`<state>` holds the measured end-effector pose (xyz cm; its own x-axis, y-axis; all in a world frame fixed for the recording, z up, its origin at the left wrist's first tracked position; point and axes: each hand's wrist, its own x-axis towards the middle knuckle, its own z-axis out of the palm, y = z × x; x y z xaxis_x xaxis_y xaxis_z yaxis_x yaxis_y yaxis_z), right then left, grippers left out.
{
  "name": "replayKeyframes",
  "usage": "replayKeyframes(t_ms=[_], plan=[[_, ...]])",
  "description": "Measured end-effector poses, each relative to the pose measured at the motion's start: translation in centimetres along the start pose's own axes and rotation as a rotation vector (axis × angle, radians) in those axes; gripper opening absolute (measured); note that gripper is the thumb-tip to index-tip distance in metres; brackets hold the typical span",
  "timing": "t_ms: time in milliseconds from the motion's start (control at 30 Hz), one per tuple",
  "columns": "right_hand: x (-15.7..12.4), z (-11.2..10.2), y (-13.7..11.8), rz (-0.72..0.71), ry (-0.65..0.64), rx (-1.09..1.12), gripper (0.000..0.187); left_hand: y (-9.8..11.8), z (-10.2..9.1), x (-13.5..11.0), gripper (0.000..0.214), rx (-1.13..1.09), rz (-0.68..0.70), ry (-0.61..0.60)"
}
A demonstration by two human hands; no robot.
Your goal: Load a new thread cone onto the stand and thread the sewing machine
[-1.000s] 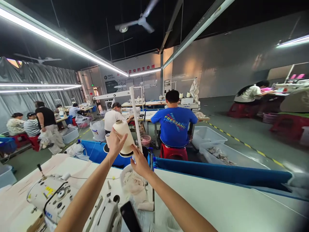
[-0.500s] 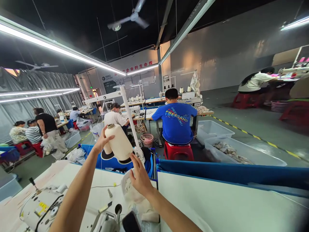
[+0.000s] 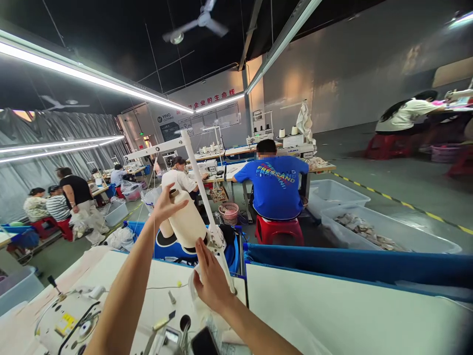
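A large cream thread cone point(image 3: 187, 221) leans on the white thread stand point(image 3: 198, 180), above a black disc at its base. My left hand point(image 3: 165, 209) is closed round the cone's upper end, thumb across the near side and fingers around the tip. Low down, the outstretched fingers of my right hand point(image 3: 212, 278) reach the cone's bottom edge; the hand is open, and its underside is hidden. A second cream cone point(image 3: 166, 230) sits just behind, partly covered by the first.
A sewing machine point(image 3: 70, 318) stands on the white table at lower left. Near my right forearm lie a dark phone point(image 3: 204, 340) and a screwdriver-like tool point(image 3: 162, 321). Beyond the blue cloth trough point(image 3: 314, 264), a person in a blue shirt point(image 3: 275, 187) sits on a red stool.
The view has swung slightly left, so the room appears shifted right. My left hand has turned a little over the cone's top. My right hand stays by its base.
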<state>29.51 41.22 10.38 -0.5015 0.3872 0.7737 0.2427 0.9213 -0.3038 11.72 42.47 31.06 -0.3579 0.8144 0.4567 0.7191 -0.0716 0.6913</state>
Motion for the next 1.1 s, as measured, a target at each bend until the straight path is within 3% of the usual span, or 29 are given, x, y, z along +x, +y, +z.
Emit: replayKeyframes(t_ms=[100, 200, 267, 367, 433, 500, 667, 800, 900, 1100], plan=[[-0.1, -0.5, -0.2, 0.016, 0.031, 0.032, 0.089, -0.9, -2.2, 0.3, 0.098, -0.227, 0.015, -0.186], [0.9, -0.3, 0.1, 0.074, 0.150, 0.017, 0.085, -0.9, -3.4, 0.0, 0.087, -0.228, 0.045, -0.244], [1.7, 0.0, 0.6, 0.095, 0.215, -0.001, 0.084, -0.3, -3.2, -0.5, 0.075, -0.120, 0.064, -0.174], [2.6, 0.4, 1.1, 0.116, 0.232, 0.003, 0.077, 0.5, -1.7, -1.5, 0.070, 0.087, -0.003, 0.088], [2.9, 0.2, 1.3, 0.127, 0.200, 0.010, 0.066, 0.7, -0.6, -2.0, 0.067, 0.215, -0.041, 0.173], [3.3, -0.5, 1.3, 0.119, 0.148, -0.007, 0.055, 0.4, 0.1, -2.2, 0.062, 0.266, -0.039, 0.180], [7.1, -4.3, 0.7, 0.205, 0.041, -0.152, 0.037, -1.4, -0.1, -1.6, 0.068, -0.166, 0.072, 0.050], [11.5, -7.2, -0.7, 0.280, -0.109, -0.259, 0.029, -2.3, -0.9, -1.7, 0.069, -0.263, 0.132, -0.029], [13.3, -7.9, -1.4, 0.259, -0.186, -0.321, 0.022, -2.5, -1.0, -1.9, 0.066, -0.289, 0.161, -0.048], [14.4, -8.3, -1.3, 0.167, -0.215, -0.379, 0.026, -3.0, -0.5, -1.8, 0.065, -0.289, 0.195, -0.055]])
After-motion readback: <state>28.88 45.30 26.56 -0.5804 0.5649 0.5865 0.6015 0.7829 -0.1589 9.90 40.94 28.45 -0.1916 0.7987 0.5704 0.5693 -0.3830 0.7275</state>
